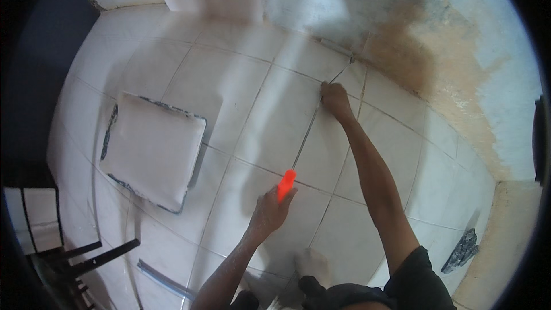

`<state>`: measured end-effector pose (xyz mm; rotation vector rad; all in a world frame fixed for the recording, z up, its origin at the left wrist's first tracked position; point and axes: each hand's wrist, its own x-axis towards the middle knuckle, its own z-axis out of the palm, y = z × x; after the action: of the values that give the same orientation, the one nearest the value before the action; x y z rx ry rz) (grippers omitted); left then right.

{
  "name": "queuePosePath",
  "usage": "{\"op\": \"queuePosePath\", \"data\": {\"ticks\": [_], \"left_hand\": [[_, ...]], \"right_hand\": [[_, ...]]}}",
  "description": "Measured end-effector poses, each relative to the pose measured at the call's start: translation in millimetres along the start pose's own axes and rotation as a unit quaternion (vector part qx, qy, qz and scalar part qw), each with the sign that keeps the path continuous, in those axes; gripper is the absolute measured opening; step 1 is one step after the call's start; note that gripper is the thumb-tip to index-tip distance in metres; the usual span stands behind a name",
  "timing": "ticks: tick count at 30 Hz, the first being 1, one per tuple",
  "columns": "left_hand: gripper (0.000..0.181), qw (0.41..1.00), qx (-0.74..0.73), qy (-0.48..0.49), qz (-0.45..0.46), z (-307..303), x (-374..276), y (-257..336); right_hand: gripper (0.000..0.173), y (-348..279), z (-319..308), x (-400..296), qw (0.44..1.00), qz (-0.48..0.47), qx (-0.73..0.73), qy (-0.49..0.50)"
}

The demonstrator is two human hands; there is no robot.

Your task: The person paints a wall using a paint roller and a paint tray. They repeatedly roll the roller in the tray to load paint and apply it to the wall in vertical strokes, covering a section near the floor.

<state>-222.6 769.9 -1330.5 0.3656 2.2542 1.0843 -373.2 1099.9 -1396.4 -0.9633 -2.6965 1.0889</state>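
Observation:
My left hand (272, 210) is closed around the bright orange handle (286, 184) of a long-handled tool. A thin metal rod (306, 135) runs from this handle away across the floor. Farther along, my right hand (335, 98) grips the rod with its fingers curled. The rod's far end (351, 59) reaches the foot of the wall, where a narrow pale bar (333, 46) lies along the base. That end is too unclear to tell whether the bar is a paint roller belonging to the tool.
The wall (387, 30) shows pale and brown patches. At left, a square white-coated tray or board (153, 150) with dark edges casts a shadow. Dark furniture legs (103, 260), a grey-blue strip (165, 280) and a crumpled dark item (461, 250) rest on the tiled floor (267, 133). My foot (313, 262) shows below.

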Motion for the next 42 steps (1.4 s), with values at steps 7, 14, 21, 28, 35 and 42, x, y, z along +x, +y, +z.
{"op": "queuePosePath", "data": {"ticks": [7,14,21,28,35,42], "left_hand": [[0.047,0.991,0.004,-0.072,-0.108,-57.8,-22.7,66.3],[0.048,0.997,0.076,-0.009,-0.026,-17.8,-5.7,15.5],[0.048,0.998,0.031,-0.037,-0.043,-29.5,-34.5,54.9],[0.050,0.996,0.084,-0.004,-0.013,14.9,0.8,0.3],[0.053,0.997,0.066,-0.021,-0.014,10.4,-14.6,20.5],[0.049,0.990,0.080,0.071,0.094,-46.9,-38.7,103.3]], "right_hand": [[0.060,1.7,-7.7,9.4,0.997,-0.022,0.014,0.076],[0.056,8.1,-4.0,-7.2,0.997,0.016,0.037,0.072],[0.055,-7.6,-48.3,-25.9,0.994,-0.021,0.049,0.094],[0.056,44.7,-21.5,13.1,0.996,-0.040,0.006,0.079],[0.058,43.2,-25.1,7.5,0.999,0.020,-0.037,-0.022],[0.057,-73.0,-153.6,-13.2,0.925,-0.184,0.185,0.277]]}}
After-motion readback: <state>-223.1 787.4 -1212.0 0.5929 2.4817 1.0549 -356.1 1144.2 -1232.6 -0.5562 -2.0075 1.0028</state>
